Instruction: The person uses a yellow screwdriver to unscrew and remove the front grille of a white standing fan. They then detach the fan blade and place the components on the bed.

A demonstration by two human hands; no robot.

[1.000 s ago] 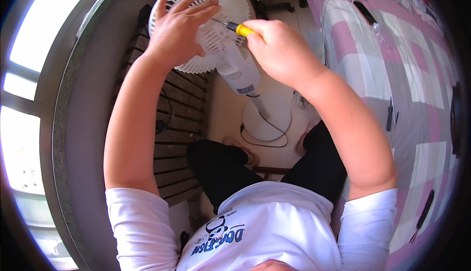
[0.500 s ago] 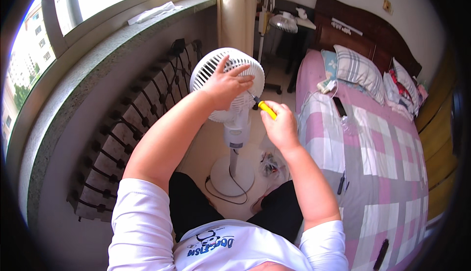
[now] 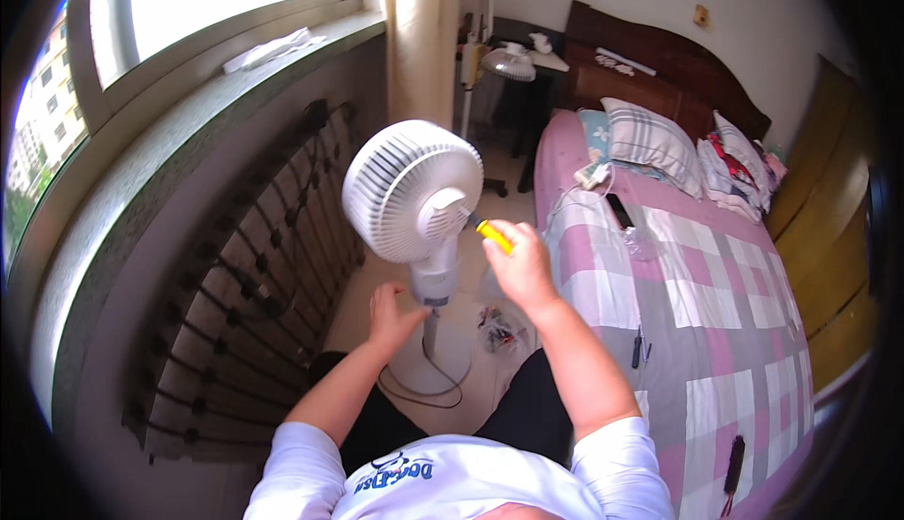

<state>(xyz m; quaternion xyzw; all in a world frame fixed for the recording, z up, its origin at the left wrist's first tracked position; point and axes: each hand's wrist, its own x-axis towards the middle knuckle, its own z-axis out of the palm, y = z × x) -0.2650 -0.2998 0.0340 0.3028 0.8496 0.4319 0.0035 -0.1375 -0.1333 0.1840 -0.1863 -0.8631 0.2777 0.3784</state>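
A white pedestal fan (image 3: 414, 191) stands upright before me, its round slatted head turned to the left and its rear hub facing right. My right hand (image 3: 521, 266) is closed around the yellow handle of a screwdriver (image 3: 495, 237). The screwdriver's shaft points toward the back of the fan head; whether its tip touches the fan I cannot tell. Beside the lower end of the fan's neck, my left hand (image 3: 394, 318) is open, thumb and fingers spread, the thumb close to the pole. The fan's round base (image 3: 414, 369) rests on the floor between my legs.
A plastic bag of small parts (image 3: 500, 330) lies right of the base, and the fan's cord (image 3: 443, 403) loops over the floor. At right, a bed (image 3: 697, 369) holds a phone (image 3: 619, 210), a dark-handled tool (image 3: 637, 349) and a brush (image 3: 734, 468). Dark metal railing (image 3: 254, 285) leans at left.
My left hand has left the fan head and come down beside the neck. The fan head has turned left. My right hand still holds the screwdriver, slightly lower. The whole view has shifted.
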